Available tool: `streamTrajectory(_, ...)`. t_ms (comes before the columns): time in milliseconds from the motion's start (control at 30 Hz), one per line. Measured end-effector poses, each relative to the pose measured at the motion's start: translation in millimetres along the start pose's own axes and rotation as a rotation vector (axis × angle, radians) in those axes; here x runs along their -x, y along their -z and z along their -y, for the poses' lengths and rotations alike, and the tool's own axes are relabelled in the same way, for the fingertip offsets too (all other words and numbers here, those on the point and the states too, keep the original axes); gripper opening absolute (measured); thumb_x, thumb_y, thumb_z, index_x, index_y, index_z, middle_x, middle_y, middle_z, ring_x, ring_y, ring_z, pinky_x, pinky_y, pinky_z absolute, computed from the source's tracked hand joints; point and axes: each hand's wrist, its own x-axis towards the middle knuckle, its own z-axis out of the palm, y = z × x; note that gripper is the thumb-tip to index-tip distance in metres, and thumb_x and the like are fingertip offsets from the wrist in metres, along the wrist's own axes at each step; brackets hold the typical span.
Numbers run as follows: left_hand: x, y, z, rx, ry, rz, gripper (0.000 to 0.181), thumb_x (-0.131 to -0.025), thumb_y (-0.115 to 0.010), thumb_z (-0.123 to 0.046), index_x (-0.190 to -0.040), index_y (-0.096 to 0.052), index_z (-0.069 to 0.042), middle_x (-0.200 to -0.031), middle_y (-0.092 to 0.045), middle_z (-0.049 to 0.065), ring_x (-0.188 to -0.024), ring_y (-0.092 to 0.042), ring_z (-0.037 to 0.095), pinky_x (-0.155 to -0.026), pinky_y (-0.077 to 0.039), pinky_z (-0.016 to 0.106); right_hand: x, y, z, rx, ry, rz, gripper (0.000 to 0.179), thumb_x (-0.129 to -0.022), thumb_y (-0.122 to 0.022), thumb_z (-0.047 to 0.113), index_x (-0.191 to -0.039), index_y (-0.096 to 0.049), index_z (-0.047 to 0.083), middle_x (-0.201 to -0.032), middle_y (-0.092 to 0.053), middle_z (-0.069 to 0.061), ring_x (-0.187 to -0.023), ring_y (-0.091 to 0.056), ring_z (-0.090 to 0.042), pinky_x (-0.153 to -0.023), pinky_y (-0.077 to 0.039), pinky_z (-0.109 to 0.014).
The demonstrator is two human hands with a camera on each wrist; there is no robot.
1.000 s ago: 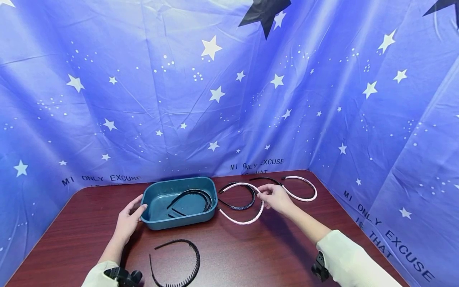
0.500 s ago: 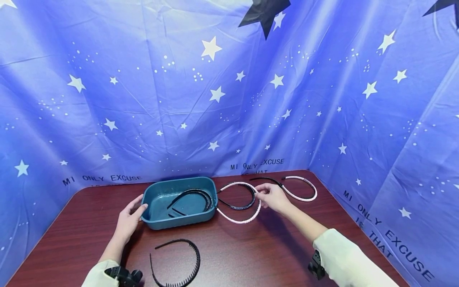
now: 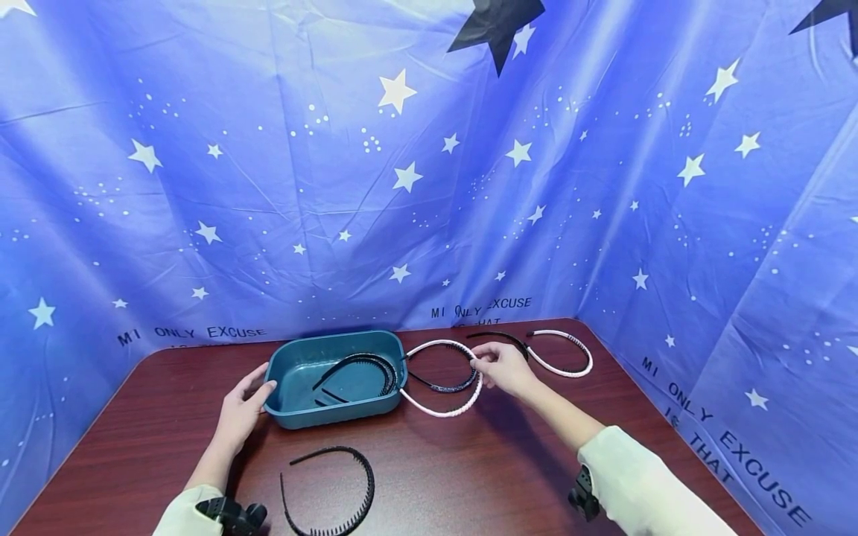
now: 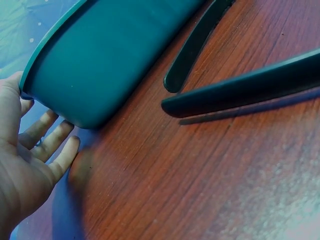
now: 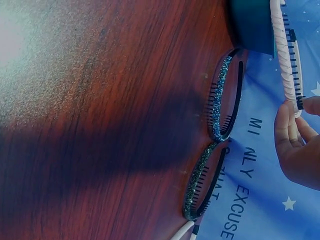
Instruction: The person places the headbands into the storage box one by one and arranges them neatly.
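Table [image 3: 429, 476] is dk reddish-brown woodgrain, glossy w/ glare near the front; blue star-print backdrop [image 3: 268, 186] behind & on the R side, lettered "MI ONLY EXCUSE". L hand [image 3: 241, 406] grips the L end of teal plastic tub [image 3: 342, 413], thumb at rim, other fingers spread outside. R hand [image 3: 504, 368] pinches pale pink headband [image 5: 283, 55] above the table, its ends at the tub's R rim. Blk headbands [image 3: 391, 372] lie in tub; blk toothed headband [image 3: 370, 487] in front; glitter headband [image 5: 217, 105] just R of tub.
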Motion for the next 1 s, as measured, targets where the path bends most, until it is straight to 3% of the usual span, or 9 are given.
streamTrajectory(133, 0.0, -0.2, -0.1, -0.002, -0.002, -0.006, 0.051, -0.096, -0.052, -0.03, -0.142, -0.041, -0.01, -0.13, -0.05, 0.021, -0.082, -0.048, -0.015, -0.068, -0.05, 0.014, -1.5, -2.7, 0.8, -0.004, -0.004, 0.0, 0.025, -0.086, -0.062, 0.003, -0.108, -0.062, -0.009, -0.077, -0.063, -0.02, -0.051, -0.054, -0.008, -0.051, -0.053, -0.03)
streamTrajectory(367, 0.6, -0.5, -1.6, 0.002, 0.006, -0.005, 0.051, -0.096, -0.052, -0.03, -0.142, -0.041, -0.011, -0.13, -0.05, 0.02, -0.083, -0.047, -0.015, -0.068, -0.05, 0.013, -4.3, -6.9, 3.0, -0.012, 0.006, 0.008, 0.025, -0.086, -0.061, 0.003, -0.109, -0.061, -0.01, -0.076, -0.063, -0.021, -0.051, -0.053, -0.007, -0.05, -0.052, -0.028)
streamTrajectory(567, 0.6, -0.4, -2.5, -0.001, 0.009, -0.006, 0.051, -0.096, -0.052, -0.03, -0.142, -0.04, -0.011, -0.13, -0.05, 0.02, -0.083, -0.047, -0.015, -0.068, -0.049, 0.013, -7.4, -12.3, 6.2, -0.021, -0.005, 0.009, 0.027, -0.086, -0.062, 0.004, -0.11, -0.061, -0.01, -0.071, -0.062, -0.008, -0.051, -0.054, -0.008, -0.051, -0.053, -0.029)
streamTrajectory(800, 1.2, -0.7, -3.1, 0.007, 0.024, 0.01, 0.052, -0.096, -0.051, -0.03, -0.143, -0.039, -0.012, -0.132, -0.048, 0.02, -0.084, -0.046, -0.016, -0.07, -0.049, 0.012, -9.9, -18.0, 9.1, 0.002, -0.008, 0.008, 0.025, -0.086, -0.062, 0.004, -0.108, -0.062, -0.008, -0.076, -0.064, -0.019, -0.05, -0.053, -0.007, -0.052, -0.053, -0.032)
streamTrajectory(1000, 0.3, -0.4, -0.7, 0.002, 0.01, -0.002, 0.052, -0.096, -0.052, -0.031, -0.142, -0.04, -0.011, -0.131, -0.049, 0.02, -0.083, -0.047, -0.016, -0.068, -0.05, 0.013, -13.7, -20.1, 10.1, -0.007, -0.012, 0.009, 0.027, -0.086, -0.062, 0.005, -0.11, -0.061, -0.009, -0.074, -0.064, -0.016, -0.05, -0.053, -0.007, -0.052, -0.053, -0.03)
